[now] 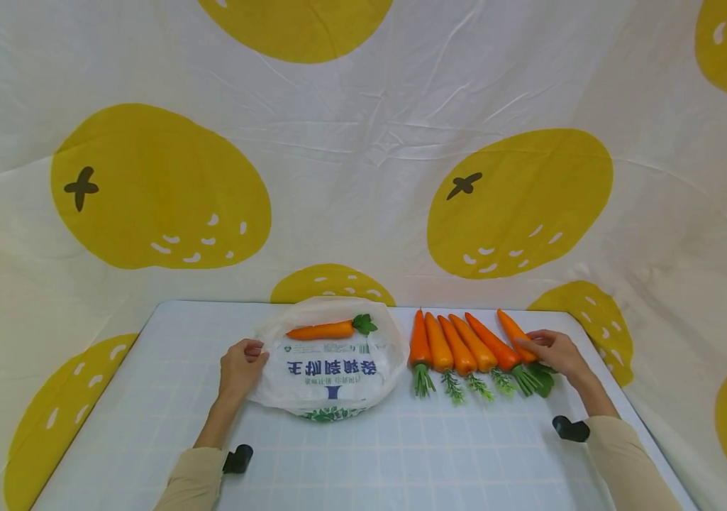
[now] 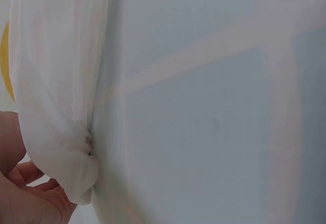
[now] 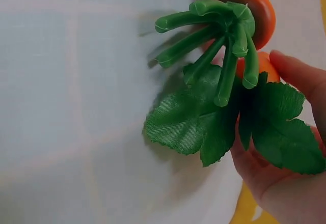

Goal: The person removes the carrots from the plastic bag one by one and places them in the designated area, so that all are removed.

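Observation:
A white plastic bag (image 1: 331, 394) with blue and green print lies on the table. One orange carrot (image 1: 321, 331) with a leafy green top lies at the bag's far part; whether inside or on top I cannot tell. My left hand (image 1: 240, 369) pinches the bag's left edge, and the left wrist view shows bunched plastic (image 2: 61, 152) by the fingers. To the right, my right hand (image 1: 555, 351) holds the rightmost carrot (image 1: 511, 328) near its top, between thumb and fingers. Its broad green leaves (image 3: 188, 119) hang below the palm in the right wrist view.
Several other carrots (image 1: 438, 342) lie side by side between the bag and my right hand, green tops toward me. Nearest the held one is a carrot with cut green stems (image 3: 204, 35). A pale checked cloth covers the table (image 1: 414, 454); a fruit-printed curtain (image 1: 350, 177) hangs behind.

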Available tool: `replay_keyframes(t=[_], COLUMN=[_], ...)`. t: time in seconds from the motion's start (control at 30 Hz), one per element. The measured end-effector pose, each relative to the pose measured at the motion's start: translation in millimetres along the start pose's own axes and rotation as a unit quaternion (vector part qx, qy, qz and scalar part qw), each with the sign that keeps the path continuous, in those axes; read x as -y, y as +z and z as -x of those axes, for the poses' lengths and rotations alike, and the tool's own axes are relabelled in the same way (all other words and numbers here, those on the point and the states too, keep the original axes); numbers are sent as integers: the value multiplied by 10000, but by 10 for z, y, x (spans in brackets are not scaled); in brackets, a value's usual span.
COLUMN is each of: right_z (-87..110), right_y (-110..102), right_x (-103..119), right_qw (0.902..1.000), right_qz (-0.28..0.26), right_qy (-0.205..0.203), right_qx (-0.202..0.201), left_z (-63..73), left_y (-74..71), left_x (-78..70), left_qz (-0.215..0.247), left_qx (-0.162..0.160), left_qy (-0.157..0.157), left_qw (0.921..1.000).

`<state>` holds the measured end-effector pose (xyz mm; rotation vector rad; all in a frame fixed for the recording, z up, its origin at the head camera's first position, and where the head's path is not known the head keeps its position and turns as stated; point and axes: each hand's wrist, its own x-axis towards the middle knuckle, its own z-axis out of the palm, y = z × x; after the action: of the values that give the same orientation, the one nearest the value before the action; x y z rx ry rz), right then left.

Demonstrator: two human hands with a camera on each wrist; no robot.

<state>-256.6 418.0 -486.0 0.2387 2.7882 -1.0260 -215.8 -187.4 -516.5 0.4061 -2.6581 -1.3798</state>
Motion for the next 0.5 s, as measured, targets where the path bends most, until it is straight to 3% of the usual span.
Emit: replay_keyframes(t=[0.27, 0.5], right_z=[46, 73], right_y=[40, 54], right_x=[12, 24], right_qw=[9994, 9983], right_qz=[108, 288], right_qy=[-92, -312], right_qx=[328, 387], left_z=[-9, -19], left_y=[21, 22], left_x=[-15, 14], left_qz=[-24, -51], left_qx=[14, 6], left_qy=[-89, -117], left_qw=[10000, 9999])
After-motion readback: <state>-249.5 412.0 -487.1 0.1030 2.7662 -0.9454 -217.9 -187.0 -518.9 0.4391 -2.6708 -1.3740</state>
